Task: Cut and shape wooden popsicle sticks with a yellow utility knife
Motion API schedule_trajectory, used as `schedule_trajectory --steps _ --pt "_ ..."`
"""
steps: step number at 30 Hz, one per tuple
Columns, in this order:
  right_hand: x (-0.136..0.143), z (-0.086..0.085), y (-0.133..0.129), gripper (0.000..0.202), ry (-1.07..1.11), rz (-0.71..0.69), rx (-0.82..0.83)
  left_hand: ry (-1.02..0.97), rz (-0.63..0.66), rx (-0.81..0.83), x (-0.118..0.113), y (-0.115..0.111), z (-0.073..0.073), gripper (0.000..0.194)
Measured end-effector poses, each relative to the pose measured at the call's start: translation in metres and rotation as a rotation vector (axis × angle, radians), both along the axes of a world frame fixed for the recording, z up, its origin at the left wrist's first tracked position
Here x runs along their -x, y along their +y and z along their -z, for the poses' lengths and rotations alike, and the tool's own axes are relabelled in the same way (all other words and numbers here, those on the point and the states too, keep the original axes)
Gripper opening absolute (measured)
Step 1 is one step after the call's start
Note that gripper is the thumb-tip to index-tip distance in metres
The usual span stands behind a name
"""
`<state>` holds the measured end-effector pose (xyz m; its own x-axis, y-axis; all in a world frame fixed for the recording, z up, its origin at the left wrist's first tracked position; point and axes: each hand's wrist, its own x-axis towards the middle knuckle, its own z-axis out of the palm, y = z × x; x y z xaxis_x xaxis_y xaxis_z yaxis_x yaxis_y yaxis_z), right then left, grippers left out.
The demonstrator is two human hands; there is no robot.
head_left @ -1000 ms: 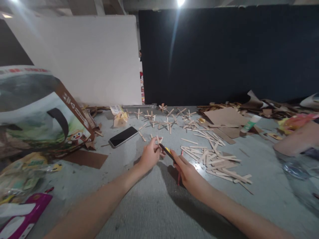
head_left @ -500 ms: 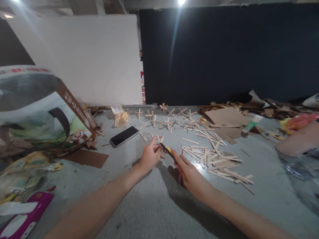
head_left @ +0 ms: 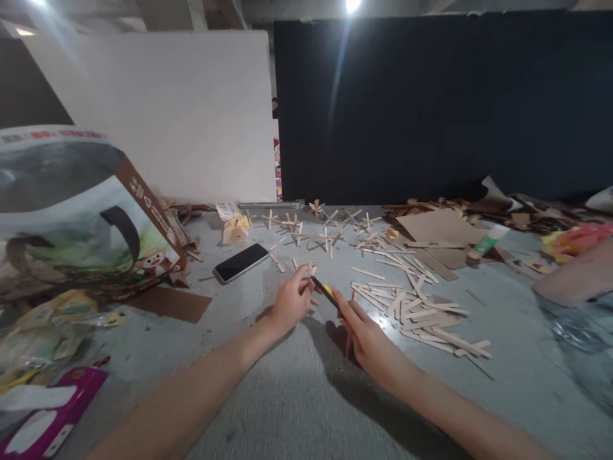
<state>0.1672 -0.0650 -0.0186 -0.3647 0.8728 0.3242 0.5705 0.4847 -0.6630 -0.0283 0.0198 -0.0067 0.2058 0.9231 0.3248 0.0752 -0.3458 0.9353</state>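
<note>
Near the middle of the table, my left hand (head_left: 291, 299) pinches a small piece of wooden stick (head_left: 310, 271) between thumb and fingers. My right hand (head_left: 359, 324) is closed around a black and yellow cutter-like tool (head_left: 327, 292), its tip touching or very close to the stick. A thin pink-red item (head_left: 348, 342) shows beside my right hand, partly hidden by it. Right of my hands lies a loose pile of flat wooden sticks (head_left: 421, 313). Beyond them stand or lie several crossed-stick pieces (head_left: 326, 241).
A black phone (head_left: 241, 262) lies left of my hands. Further left are a large printed bag (head_left: 67, 217), brown cardboard (head_left: 170, 303) and a purple item (head_left: 57, 409). At the right are cardboard sheets (head_left: 433, 228), a glue stick (head_left: 488, 241) and another person's arm (head_left: 572, 275).
The whole view has shifted slightly, so things appear a little further right. Both hands keep nearly the same pose, with the tool still at the stick.
</note>
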Motion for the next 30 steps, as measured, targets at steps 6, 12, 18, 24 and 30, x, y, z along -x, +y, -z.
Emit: schedule_trajectory --steps 6,12,18,24,30 --pt "0.002 0.003 -0.001 0.083 0.001 0.015 0.017 0.000 0.025 0.053 -0.001 -0.001 -0.001 0.047" --pt "0.003 0.001 0.000 0.081 0.005 0.008 0.015 -0.028 0.043 0.110 -0.002 -0.003 -0.005 0.050" --pt "0.003 0.002 0.000 0.089 0.030 0.007 0.049 -0.031 0.013 0.079 -0.003 -0.003 -0.007 0.043" --pt "0.002 -0.004 0.003 0.076 0.021 0.004 0.018 -0.067 0.032 0.138 -0.004 -0.002 -0.006 0.043" --pt "-0.002 -0.018 0.009 0.057 0.009 0.026 -0.030 -0.070 0.022 0.117 -0.007 -0.001 -0.004 0.075"
